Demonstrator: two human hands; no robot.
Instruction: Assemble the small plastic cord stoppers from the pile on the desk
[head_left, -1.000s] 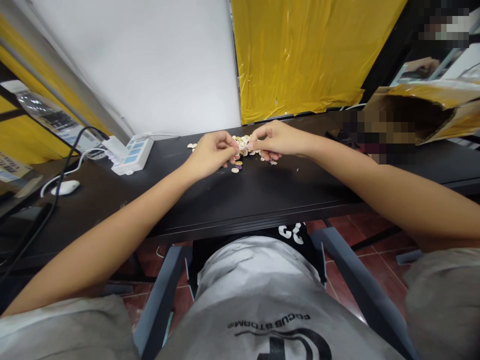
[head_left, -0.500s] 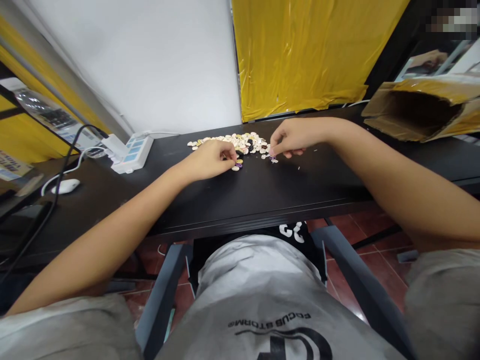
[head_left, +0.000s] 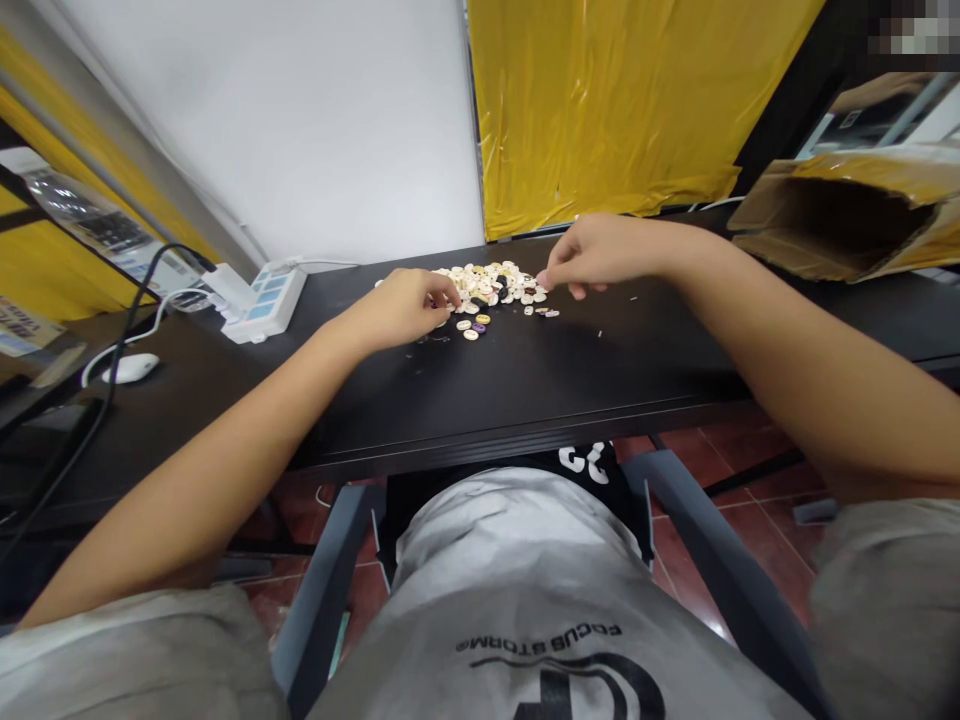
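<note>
Broadly, the dark bench (head_left: 480,390) spans the view from side to side, with a white wall panel (head_left: 315,120) and a sheet of yellow film (head_left: 622,110) behind it. An open cardboard box (head_left: 847,215) lies toward the right end, mouth facing the work area; its far end is cut off by the frame.

Both forearms extend forward and converge. The left hand (head_left: 409,310) is palm down, back uppermost, fingers curled over the left part of the pile, thumb below them. The right hand (head_left: 592,255) arches in from the right, index finger and thumb brought together at the pile's right edge. Whether either hand grips a piece cannot be told.

The pile of small oval pieces (head_left: 495,285) rests near the back of the bench, between the hands, its long axis running left to right. Its left portion is partly hidden by the left hand.

Nearer the person, a purple piece (head_left: 478,328) and a yellow piece (head_left: 483,319) lie flat beside two pale ones, long axes roughly crosswise. Fine markings on the pieces are too small to read. The upper right corner is pixelated.
</note>
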